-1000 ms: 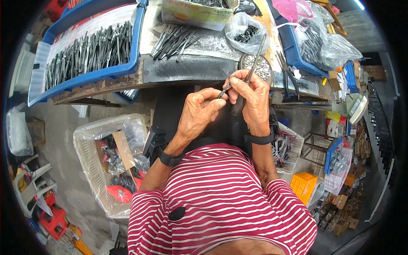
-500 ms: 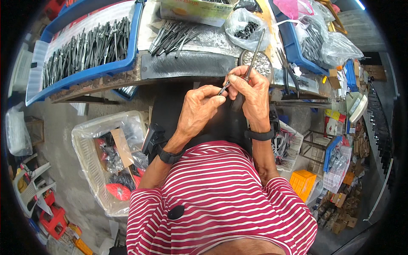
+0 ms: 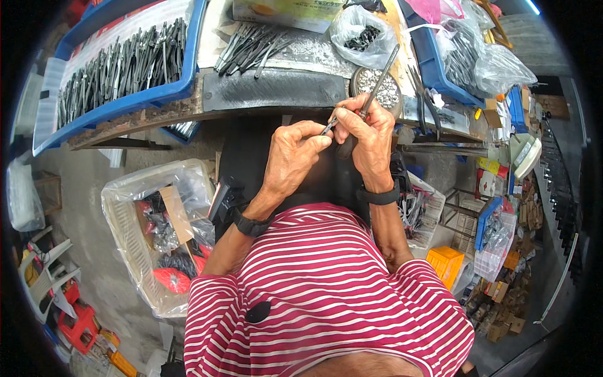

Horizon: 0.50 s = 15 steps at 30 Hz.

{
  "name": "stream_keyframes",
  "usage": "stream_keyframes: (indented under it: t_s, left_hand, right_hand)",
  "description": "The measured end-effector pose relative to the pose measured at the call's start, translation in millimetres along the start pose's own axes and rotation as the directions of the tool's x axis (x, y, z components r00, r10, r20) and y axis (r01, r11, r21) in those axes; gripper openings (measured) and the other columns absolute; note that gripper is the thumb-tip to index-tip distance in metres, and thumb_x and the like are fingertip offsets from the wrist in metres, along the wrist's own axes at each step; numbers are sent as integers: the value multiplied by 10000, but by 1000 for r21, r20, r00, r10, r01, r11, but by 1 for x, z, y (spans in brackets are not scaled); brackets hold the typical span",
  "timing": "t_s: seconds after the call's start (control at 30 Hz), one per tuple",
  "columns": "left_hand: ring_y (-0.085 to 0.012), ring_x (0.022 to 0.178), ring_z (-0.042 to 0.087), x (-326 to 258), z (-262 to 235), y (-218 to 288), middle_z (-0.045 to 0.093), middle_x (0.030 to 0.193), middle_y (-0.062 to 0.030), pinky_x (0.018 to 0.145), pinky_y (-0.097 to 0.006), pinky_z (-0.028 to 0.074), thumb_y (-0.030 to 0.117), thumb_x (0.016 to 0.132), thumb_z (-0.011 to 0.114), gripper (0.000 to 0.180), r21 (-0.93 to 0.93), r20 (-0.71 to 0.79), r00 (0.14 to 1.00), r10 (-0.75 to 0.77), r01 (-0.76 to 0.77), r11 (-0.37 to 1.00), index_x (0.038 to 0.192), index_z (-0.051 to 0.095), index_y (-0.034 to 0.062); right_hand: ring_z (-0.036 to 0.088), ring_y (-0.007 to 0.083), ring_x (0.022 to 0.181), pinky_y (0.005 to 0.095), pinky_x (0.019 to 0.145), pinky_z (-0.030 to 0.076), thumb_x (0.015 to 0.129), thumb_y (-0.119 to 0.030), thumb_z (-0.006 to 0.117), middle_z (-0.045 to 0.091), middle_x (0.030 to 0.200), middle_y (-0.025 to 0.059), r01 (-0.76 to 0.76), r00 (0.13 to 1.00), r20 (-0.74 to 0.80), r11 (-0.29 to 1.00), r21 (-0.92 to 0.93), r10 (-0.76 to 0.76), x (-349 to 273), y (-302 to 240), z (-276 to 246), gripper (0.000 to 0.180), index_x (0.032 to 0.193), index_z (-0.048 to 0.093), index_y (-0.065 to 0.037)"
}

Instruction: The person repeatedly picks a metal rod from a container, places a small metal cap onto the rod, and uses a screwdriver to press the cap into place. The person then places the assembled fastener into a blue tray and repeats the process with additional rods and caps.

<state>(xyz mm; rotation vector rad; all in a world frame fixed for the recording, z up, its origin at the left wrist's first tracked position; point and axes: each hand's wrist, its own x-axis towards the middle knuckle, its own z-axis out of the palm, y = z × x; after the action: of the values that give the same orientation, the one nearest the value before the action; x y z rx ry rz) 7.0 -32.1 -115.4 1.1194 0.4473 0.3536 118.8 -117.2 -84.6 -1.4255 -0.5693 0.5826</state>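
Slim dark piece (image 3: pixel 327 129) pinched just short of the workbench (image 3: pixel 141 120)

Closest is a knit shirt (image 3: pixel 326 283) in crimson with narrow white stripes, its folds soft and rounded. Beyond it, black bands circle both wrists. The left hand (image 3: pixel 292 157) is closed at the tips, thumb and forefinger pinching one end of the slim piece, which spans the short gap between the hands. The right hand (image 3: pixel 366 138) is closed too: its thumb and forefinger meet at the piece's other end, while the palm grips a rod-shaped tool (image 3: pixel 384 74), its straight, thin shaft slanting up and its dark, rounded handle showing below.

Along the bench front lies a scuffed, dark sheet (image 3: pixel 273 91). To its right sits a round dish (image 3: pixel 353 87) of small, pale, shiny bits. Farther back are a loose fan of slender black strips (image 3: pixel 251 50), a crinkled clear bag (image 3: pixel 342 44) of small black parts, and a printed carton (image 3: pixel 276 16). At left, a smooth blue plastic tray (image 3: pixel 196 44) holds densely packed, long dark pieces. On the floor, a ribbed pale crate (image 3: pixel 119 207) is lined with glossy film.
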Motion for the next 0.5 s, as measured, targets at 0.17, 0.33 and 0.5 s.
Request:
stream_keyframes:
  t_s: [0.17,0.33,0.5]
  left_hand:
    - [-18,524,406,1,3,-3,519,618,29,451,-183,326,54,782,600,115,25,-8,1000,-11,12,1000,852,653,-21]
    - [0,496,389,3,1,-7,519,639,34,420,-146,291,99,819,621,125,18,68,998,6,-7,1000,870,645,-12]
    - [-4,477,364,6,0,-10,481,600,42,401,-162,262,86,821,609,119,-73,133,991,-32,42,996,868,636,-20]
  right_hand:
    - [480,86,507,216,475,401,812,13,574,565,680,65,28,999,-38,999,-41,-30,-5,4,1,37,811,537,11]
    - [483,84,515,215,483,405,813,16,571,569,711,70,36,999,-28,999,-23,-37,-9,8,-4,38,816,533,9]
    - [500,73,517,205,479,414,830,-24,588,542,627,33,50,996,-73,997,56,-45,-11,13,-7,57,824,545,12]
